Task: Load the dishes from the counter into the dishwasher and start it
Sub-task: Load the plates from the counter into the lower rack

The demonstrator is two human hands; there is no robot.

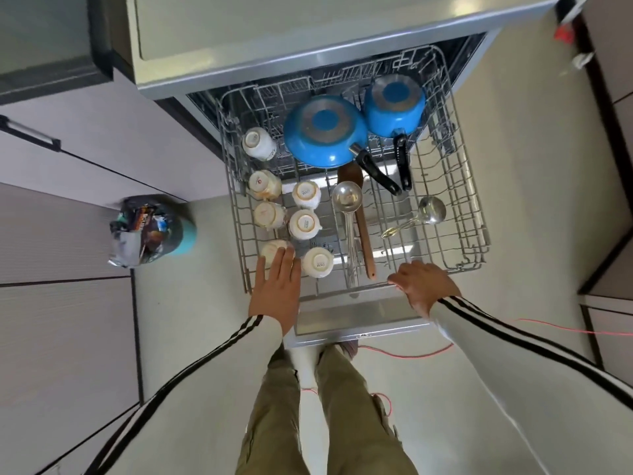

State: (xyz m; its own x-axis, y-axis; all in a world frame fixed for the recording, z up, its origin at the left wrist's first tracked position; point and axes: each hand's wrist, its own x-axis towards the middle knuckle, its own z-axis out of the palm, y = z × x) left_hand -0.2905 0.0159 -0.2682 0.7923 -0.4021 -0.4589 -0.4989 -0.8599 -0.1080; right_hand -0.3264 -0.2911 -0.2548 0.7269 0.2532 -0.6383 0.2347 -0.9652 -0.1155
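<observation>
rack [474, 186] pulled out mid-frame, free slots at its right | left hand [277, 289]: fingers straight, together, resting on cup [270, 249] at rack's lower-left corner, cup half hidden | right hand [423, 286]: fingers curled over rack's front rim

Just the one camera, worn on the person's head, looking steeply down and a little forward — almost straight onto the pulled-out dishwasher rack [470, 200], which fills the middle of the frame. It sits close: the left hand [277, 289] and right hand [423, 286] lie at the rack's near rim, and the person's own trousers [342, 413] take up the lower centre. The wide lens bows the cabinets [68, 228] and floor [520, 173] out toward the edges
</observation>
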